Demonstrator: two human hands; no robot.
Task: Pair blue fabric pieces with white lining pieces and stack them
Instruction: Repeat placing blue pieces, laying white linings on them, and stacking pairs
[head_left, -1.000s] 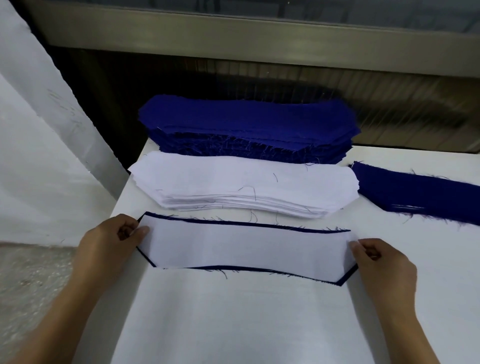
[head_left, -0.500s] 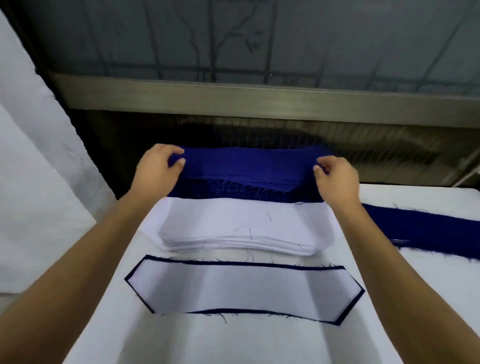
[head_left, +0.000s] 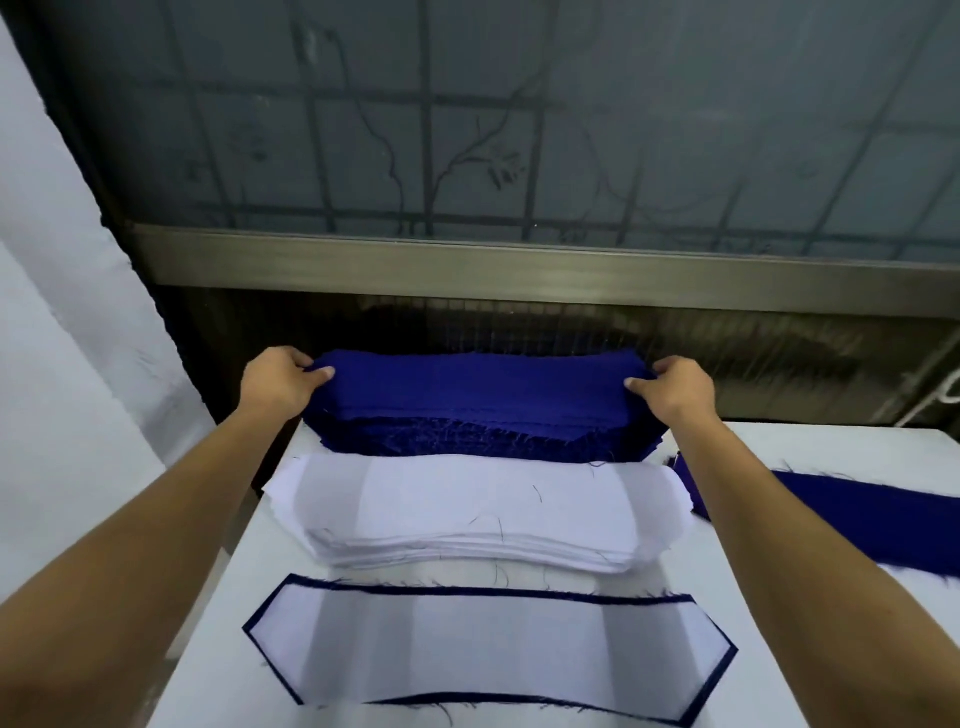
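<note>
- Blue stack (head_left: 467, 410) sits at the far edge of the bench (head_left: 831, 449), below the window frame.
- My left grip (head_left: 280, 384) pinches the stack's top layer at its left end, thumb on top; my right grip (head_left: 675, 387) pinches the right end likewise.
- White lining stack (head_left: 483, 512) lies just in front of it, edges touching.
- One pair (head_left: 488, 649), white on blue, lies flat nearest me.
- Loose blue piece (head_left: 857, 514) lies to the right, partly behind my right arm.
</note>
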